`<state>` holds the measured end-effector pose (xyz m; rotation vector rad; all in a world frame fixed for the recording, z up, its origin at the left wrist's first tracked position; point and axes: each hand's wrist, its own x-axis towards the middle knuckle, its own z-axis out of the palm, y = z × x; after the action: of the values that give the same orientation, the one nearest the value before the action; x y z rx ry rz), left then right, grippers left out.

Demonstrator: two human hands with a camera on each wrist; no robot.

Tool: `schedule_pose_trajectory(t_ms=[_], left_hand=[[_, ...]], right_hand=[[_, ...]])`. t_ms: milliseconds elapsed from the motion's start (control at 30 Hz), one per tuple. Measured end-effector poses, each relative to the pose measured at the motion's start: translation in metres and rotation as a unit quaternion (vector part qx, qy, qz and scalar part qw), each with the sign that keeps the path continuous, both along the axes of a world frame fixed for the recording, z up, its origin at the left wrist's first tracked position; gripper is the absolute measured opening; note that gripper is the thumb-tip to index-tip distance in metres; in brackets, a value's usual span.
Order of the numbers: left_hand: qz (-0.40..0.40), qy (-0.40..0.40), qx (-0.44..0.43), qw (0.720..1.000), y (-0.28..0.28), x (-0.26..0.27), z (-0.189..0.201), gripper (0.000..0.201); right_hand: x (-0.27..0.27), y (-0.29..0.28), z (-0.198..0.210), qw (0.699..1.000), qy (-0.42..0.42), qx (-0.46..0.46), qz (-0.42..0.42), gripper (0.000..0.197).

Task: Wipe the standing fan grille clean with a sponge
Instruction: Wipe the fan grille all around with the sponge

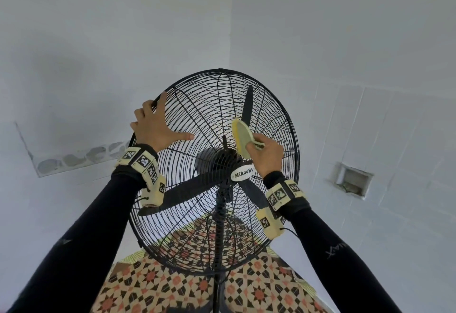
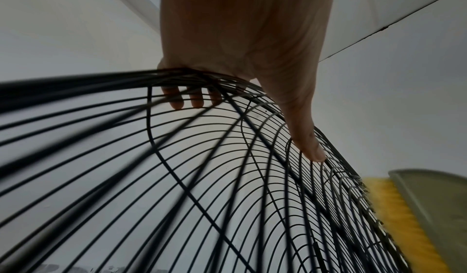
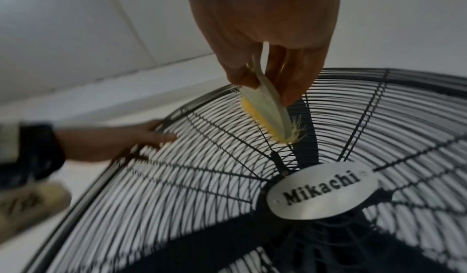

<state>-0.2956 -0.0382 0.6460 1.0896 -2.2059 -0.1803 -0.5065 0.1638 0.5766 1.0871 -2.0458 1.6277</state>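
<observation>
A black wire fan grille [image 1: 197,105] with a "Mikachi" badge [image 1: 243,172] faces me. My left hand [image 1: 155,127] grips its upper-left rim, fingers curled over the edge and thumb stretched across the front wires. In the left wrist view the left hand [image 2: 252,37] shows those fingers hooked behind the grille [image 2: 202,177]. My right hand [image 1: 265,154] holds a pale green scrubber [image 1: 241,137] with yellow bristles against the wires just above the hub. The right wrist view shows the right hand [image 3: 265,27] pinching the scrubber [image 3: 267,109] above the badge [image 3: 321,189].
White walls meet in a corner behind the fan. A small square recess [image 1: 352,182] is set in the tiled wall at right. The fan pole [image 1: 219,238] runs down over a patterned cloth [image 1: 172,285]. Dark blades sit behind the wires.
</observation>
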Motion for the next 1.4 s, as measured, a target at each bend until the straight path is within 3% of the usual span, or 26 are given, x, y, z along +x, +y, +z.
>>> schedule_pose_trajectory(t_ms=[133, 233, 333, 533, 633, 700, 900, 1033, 1233, 1400], left_hand=[[-0.001, 0.007, 0.0, 1.0, -0.002, 0.0, -0.001, 0.145], [-0.004, 0.006, 0.0, 1.0, 0.001, 0.0, -0.001, 0.144], [-0.003, 0.009, 0.001, 1.0, 0.001, 0.0, -0.001, 0.144], [0.0, 0.008, 0.001, 1.0, 0.001, -0.001, -0.001, 0.145], [-0.003, 0.007, -0.001, 1.0, 0.004, -0.001, -0.001, 0.145], [-0.001, 0.006, 0.0, 1.0, 0.004, 0.0, -0.001, 0.145], [0.001, 0.001, 0.001, 1.0, 0.003, 0.002, -0.002, 0.144], [0.001, -0.007, -0.003, 1.0, 0.006, 0.001, -0.001, 0.145], [0.002, -0.006, -0.003, 1.0, 0.003, 0.002, -0.002, 0.145], [0.001, -0.007, -0.004, 1.0, 0.005, 0.001, -0.002, 0.145]], right_hand=[[0.004, 0.003, 0.008, 0.994, -0.024, 0.034, 0.102, 0.031], [-0.003, 0.007, 0.005, 0.999, -0.016, -0.009, 0.027, 0.032], [-0.001, 0.007, -0.007, 0.999, 0.012, 0.022, -0.02, 0.034], [0.006, 0.017, -0.011, 0.993, -0.014, 0.049, 0.103, 0.03], [-0.008, 0.024, -0.018, 0.999, -0.042, -0.018, 0.022, 0.031], [-0.009, 0.023, -0.028, 0.999, -0.049, -0.013, -0.013, 0.033], [-0.002, 0.023, -0.033, 0.995, -0.024, 0.061, 0.078, 0.03], [-0.005, 0.028, -0.032, 0.999, -0.044, 0.0, -0.011, 0.031], [0.009, 0.028, -0.046, 0.995, -0.034, 0.055, 0.072, 0.03], [0.006, 0.029, -0.053, 0.998, -0.058, 0.005, -0.012, 0.031]])
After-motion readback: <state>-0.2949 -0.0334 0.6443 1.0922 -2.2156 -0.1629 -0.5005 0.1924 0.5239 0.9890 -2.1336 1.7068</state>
